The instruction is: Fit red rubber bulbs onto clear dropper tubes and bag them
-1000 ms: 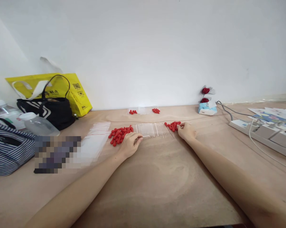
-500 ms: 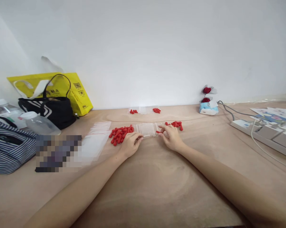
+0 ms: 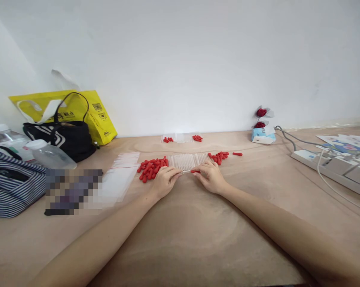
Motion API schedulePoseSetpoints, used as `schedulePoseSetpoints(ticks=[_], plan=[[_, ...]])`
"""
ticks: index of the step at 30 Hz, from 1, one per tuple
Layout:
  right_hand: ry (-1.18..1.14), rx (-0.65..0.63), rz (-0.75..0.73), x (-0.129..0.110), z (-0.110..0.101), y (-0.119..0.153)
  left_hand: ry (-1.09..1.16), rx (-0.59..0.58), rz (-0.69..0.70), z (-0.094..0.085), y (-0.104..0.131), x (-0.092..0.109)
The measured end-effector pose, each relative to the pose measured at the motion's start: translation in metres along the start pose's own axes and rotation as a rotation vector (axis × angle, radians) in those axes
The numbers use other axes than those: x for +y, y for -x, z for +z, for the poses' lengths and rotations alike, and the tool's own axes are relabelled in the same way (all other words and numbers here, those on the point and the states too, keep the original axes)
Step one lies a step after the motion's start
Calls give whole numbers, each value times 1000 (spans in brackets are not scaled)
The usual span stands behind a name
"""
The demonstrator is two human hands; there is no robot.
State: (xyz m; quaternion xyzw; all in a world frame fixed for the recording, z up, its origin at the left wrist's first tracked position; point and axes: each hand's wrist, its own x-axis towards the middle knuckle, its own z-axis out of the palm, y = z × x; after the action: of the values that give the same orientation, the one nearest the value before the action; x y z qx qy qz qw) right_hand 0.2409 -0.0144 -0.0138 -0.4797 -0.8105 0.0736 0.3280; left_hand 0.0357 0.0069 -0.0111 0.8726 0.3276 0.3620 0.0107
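Observation:
My left hand [image 3: 164, 180] pinches a thin clear dropper tube [image 3: 185, 172] that points right. In the fingertips of my right hand [image 3: 210, 178] is a red rubber dropper bulb [image 3: 194, 171], its end meeting or nearly touching the tube's tip. Behind both hands lies a row of clear tubes [image 3: 185, 160] side by side. A heap of red bulbs [image 3: 150, 169] sits beside my left hand. Beyond my right hand is a smaller group of red bulbs [image 3: 219, 157], with a single bulb [image 3: 237, 154] apart to its right.
Clear zip bags [image 3: 120, 175] lie left of the heap. Bagged red pieces [image 3: 180, 138] rest by the wall. Further left are a striped bag [image 3: 15, 187], a bottle [image 3: 52, 154], a black bag [image 3: 69, 139] and a yellow bag [image 3: 103, 127]. A power strip [image 3: 332, 167] stands right.
My right hand has moved slightly left, bringing the red bulb to the tube's end. The single bulb at the right now lies apart from the small group.

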Motion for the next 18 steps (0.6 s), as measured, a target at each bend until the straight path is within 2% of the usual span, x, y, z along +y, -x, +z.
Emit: schedulePoseSetpoints(ticks=[10,18], plan=[[-154,74,13,2,5,0,-42,39,143,4,1,-2],[-240,165,-97,3,7,1,-107,78,257,5,1,-1]])
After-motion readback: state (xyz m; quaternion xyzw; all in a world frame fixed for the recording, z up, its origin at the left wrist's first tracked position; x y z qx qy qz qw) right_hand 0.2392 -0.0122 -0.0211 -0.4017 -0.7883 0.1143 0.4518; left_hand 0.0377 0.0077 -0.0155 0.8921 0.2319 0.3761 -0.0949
